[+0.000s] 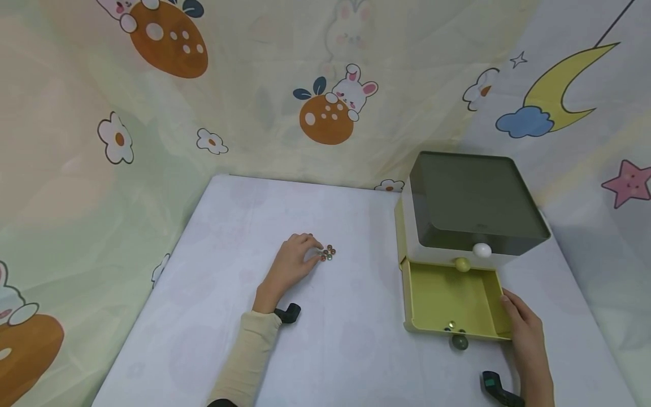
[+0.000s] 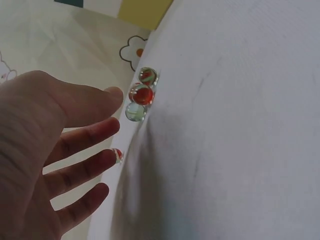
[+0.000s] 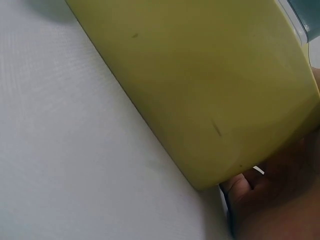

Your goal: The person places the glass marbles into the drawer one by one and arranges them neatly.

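Note:
My left hand (image 1: pixel 291 263) is at a small cluster of glass marbles (image 1: pixel 329 252) on the white table, its thumb and fingers spread apart. In the left wrist view, marbles with red and green swirls (image 2: pixel 142 94) sit just beyond the thumb, and a lone marble (image 2: pixel 118 155) shows by a fingertip; nothing is gripped. My right hand (image 1: pixel 530 336) holds the right wall of a pulled-out yellow-green drawer (image 1: pixel 437 291) near its front corner. A few marbles (image 1: pixel 451 325) lie inside by the front wall. The right wrist view shows the drawer's outside (image 3: pixel 200 100), with most fingers hidden.
The drawer belongs to a cabinet (image 1: pixel 478 198) with a dark top and round knobs, standing at the table's right rear. A dark green knob (image 1: pixel 460 342) juts from the open drawer's front. Patterned cloth (image 1: pixel 254 113) hangs behind the white table (image 1: pixel 351 350).

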{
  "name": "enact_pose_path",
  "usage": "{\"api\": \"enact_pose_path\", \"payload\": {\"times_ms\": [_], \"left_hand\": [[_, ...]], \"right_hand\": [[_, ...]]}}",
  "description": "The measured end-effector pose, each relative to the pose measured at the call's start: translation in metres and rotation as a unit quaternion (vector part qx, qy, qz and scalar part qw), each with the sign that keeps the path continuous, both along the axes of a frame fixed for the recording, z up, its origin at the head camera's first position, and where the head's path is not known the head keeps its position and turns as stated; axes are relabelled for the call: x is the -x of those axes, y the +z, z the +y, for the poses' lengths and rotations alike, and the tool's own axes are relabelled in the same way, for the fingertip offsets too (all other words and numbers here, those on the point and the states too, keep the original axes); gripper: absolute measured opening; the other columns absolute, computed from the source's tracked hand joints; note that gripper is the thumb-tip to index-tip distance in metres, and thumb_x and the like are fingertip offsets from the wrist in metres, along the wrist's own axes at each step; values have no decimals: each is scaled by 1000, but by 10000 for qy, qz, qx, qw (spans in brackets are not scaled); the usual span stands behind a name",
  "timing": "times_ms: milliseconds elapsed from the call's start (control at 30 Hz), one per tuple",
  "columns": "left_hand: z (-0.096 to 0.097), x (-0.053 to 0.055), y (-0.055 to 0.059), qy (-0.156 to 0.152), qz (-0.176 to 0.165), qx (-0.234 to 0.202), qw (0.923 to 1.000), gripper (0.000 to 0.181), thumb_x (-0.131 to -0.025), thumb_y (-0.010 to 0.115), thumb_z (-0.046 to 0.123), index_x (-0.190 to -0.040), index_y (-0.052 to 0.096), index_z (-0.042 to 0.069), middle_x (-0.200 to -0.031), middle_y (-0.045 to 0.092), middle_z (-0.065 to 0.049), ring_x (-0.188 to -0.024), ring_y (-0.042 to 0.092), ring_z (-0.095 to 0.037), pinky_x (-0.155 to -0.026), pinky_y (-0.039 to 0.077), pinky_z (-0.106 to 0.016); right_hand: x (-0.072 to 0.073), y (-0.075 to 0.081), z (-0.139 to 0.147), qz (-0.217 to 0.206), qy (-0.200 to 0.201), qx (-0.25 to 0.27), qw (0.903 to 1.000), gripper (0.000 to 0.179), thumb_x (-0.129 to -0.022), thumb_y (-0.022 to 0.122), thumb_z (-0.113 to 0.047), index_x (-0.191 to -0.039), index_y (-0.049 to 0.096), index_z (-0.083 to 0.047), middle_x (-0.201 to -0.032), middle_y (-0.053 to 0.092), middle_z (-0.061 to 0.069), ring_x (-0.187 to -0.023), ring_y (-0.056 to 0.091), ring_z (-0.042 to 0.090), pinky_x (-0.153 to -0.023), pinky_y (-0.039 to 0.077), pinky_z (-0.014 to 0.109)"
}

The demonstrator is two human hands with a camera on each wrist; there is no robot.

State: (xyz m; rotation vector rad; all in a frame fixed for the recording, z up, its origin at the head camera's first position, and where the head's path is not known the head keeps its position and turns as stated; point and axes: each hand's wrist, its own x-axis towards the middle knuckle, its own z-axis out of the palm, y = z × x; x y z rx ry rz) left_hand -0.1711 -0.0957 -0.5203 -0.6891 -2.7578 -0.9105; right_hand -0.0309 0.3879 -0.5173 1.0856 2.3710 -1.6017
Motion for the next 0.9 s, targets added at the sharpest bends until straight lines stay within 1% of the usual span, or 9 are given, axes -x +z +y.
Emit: {"api": "enact_pose_path", "payload": {"times_ms": [133, 300, 467, 533, 700, 900], "left_hand": [[-1, 0, -4, 118, 10, 281, 9995, 20, -90, 83, 18, -109, 76, 18, -121, 74, -4, -117, 65, -31, -90, 55, -49], [-1, 2, -9, 200, -22, 498, 9986, 21, -90, 83, 18, -110, 76, 19, -122, 73, -3, -117, 65, -29, -91, 55, -48], [0, 1, -12, 265, -62, 670, 9974, 18, -90, 84, 19, -105, 76, 20, -122, 73, -1, -116, 64, -27, -91, 54, -45], [0, 1, -13, 281, -20, 723, 9970, 18, -89, 84, 20, -104, 76, 20, -122, 73, 0, -115, 64, -26, -90, 54, -44], [-1, 1, -12, 294, 47, 819, 9962, 17, -90, 84, 23, -104, 75, 21, -122, 73, 0, -115, 65, -26, -90, 54, -44], [-5, 1, -4, 359, 317, 610, 9970, 17, -89, 84, 21, -102, 74, 20, -120, 74, 0, -113, 66, -27, -89, 54, -46]], "right_hand": [[0, 0, 0, 16, 0, 28, 10000, 71, -108, 35, -61, -166, 28, -21, -177, 13, -1, -165, 5, 24, -133, 8, 51], [-1, 0, -1, 71, 16, 14, 10000, 70, -108, 36, -60, -166, 29, -21, -177, 13, -1, -165, 4, 24, -133, 8, 51], [-3, -1, -1, 111, 52, 39, 9999, 71, -108, 36, -60, -166, 28, -20, -177, 12, 0, -165, 3, 25, -133, 7, 52], [-2, -1, -2, 107, 39, 60, 9999, 71, -108, 36, -60, -166, 29, -20, -177, 12, 0, -165, 3, 25, -133, 7, 52], [-2, -1, -3, 85, -19, 84, 9999, 71, -108, 36, -61, -166, 29, -21, -177, 13, -2, -166, 3, 24, -133, 8, 51], [-2, 0, -2, 93, -25, 61, 9999, 70, -108, 36, -61, -166, 29, -22, -177, 13, -3, -166, 4, 24, -133, 9, 51]]}}
